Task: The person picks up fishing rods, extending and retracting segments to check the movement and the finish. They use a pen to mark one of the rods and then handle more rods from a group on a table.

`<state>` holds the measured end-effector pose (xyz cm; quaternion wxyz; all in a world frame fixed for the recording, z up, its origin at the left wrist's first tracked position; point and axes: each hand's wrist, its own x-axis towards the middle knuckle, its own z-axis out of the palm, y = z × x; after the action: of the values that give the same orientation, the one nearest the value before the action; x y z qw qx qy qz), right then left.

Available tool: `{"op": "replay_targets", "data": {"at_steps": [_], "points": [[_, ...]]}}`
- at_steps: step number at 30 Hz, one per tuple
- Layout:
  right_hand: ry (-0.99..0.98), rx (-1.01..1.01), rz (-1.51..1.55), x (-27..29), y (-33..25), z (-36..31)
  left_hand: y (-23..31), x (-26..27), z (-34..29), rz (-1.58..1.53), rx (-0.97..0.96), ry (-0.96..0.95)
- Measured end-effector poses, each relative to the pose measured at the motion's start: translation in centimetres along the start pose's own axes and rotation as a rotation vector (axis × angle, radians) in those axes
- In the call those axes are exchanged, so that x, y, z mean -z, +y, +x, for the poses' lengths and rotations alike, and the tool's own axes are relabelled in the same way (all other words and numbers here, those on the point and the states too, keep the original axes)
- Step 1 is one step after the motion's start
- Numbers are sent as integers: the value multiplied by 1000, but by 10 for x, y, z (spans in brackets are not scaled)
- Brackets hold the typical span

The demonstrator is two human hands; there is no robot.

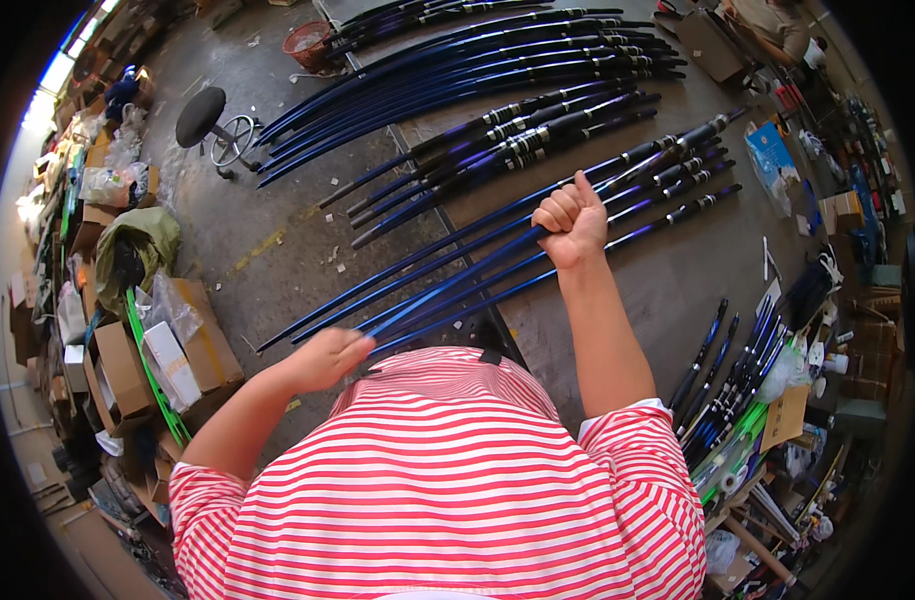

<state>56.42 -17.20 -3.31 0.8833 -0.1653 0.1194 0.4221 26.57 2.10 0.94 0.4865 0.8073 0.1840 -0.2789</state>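
Table: loads of rods on it, dark blue ones point(477, 75) fanned out at 12 o'clock, then a chunkier black-and-purple batch point(517, 145) nearer me.
In the way: more blue rods point(377, 272) lie right alongside the one I've got, so it's crowded under my hands.
Left side: black stool point(200, 117) at 10 o'clock, red basket point(307, 42) at 11, green bag point(137, 255) at 9, cardboard boxes point(125, 370) between 8 and 9.
Right side: blue package point(770, 155) at 2 o'clock, another rod bundle point(732, 370) between 3 and 4, somebody else point(777, 25) up between 1 and 2.
My rod: the light blue rod point(457, 287) runs from my right hand toward 8 o'clock, down to my left.
Right hand point(574, 222): fist closed round the rod's upper part.
Left hand point(332, 358): blurry, at the rod's lower stretch; can't tell if it's actually gripping.
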Motion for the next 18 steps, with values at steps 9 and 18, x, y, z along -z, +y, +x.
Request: {"op": "replay_targets", "data": {"at_steps": [9, 18], "points": [[446, -13, -870, 68, -9, 112, -72, 4, 129, 678, -265, 849], [446, -88, -1423, 69, -14, 106, -40, 29, 145, 724, -242, 998]]}}
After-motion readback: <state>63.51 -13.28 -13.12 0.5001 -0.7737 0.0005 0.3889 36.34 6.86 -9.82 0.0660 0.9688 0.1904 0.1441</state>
